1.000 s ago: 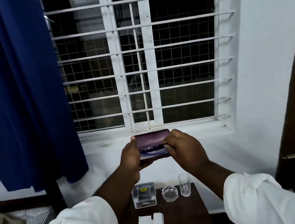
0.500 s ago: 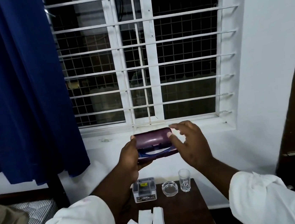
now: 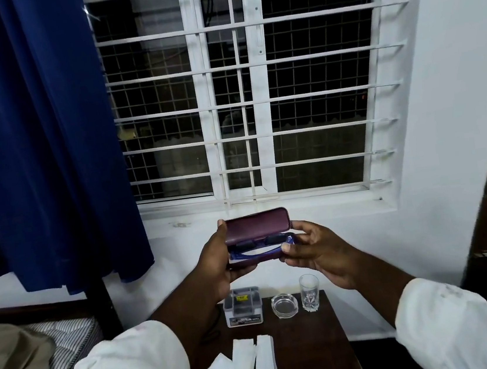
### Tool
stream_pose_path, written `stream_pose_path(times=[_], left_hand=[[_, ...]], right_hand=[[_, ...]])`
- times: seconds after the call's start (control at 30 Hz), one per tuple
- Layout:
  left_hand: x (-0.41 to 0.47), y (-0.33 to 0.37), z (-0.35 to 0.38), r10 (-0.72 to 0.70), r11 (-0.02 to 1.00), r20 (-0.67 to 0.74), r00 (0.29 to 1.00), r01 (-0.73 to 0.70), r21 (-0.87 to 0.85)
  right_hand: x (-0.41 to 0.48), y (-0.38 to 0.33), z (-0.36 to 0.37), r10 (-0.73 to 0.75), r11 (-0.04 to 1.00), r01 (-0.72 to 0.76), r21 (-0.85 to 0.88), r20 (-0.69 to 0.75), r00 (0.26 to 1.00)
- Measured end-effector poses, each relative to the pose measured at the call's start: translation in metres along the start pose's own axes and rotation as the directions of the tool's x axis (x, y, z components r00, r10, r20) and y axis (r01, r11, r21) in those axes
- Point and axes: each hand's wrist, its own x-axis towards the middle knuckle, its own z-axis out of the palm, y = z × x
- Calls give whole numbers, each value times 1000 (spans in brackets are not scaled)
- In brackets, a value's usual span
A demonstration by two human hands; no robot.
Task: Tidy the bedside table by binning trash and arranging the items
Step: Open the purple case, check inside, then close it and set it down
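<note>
Head view — open maroon case [image 3: 256, 224] holds blue-framed glasses [image 3: 259, 248]; both hands grip.

1. Both forearms reach forward and upward from rolled white sleeves, meeting in front of the chest.
2. The left hand [image 3: 214, 258] wraps one end of a glasses case [image 3: 256, 227], thumb up along its edge, fingers curled underneath.
3. The right hand [image 3: 315, 252] holds the other end, thumb pressed at the front corner, fingers [image 3: 304, 227] spread behind it.
</note>
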Motion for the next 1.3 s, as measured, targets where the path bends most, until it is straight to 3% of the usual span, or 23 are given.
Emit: stream_pose_path(times=[0.4,1.03,1.3], left_hand=[[5,0,-14,-27,999,137,990,31,-25],[19,-22,-23,90,993,121,989,-99,69],[18,-26,-24,147,975,234,961,-181,129]], right_hand=[[6,14,7,11,995,-2,103,-81,997],[10,29,10,66,986,-38,164,-171,983],[13,32,8,45,984,-12,177,-186,981]])
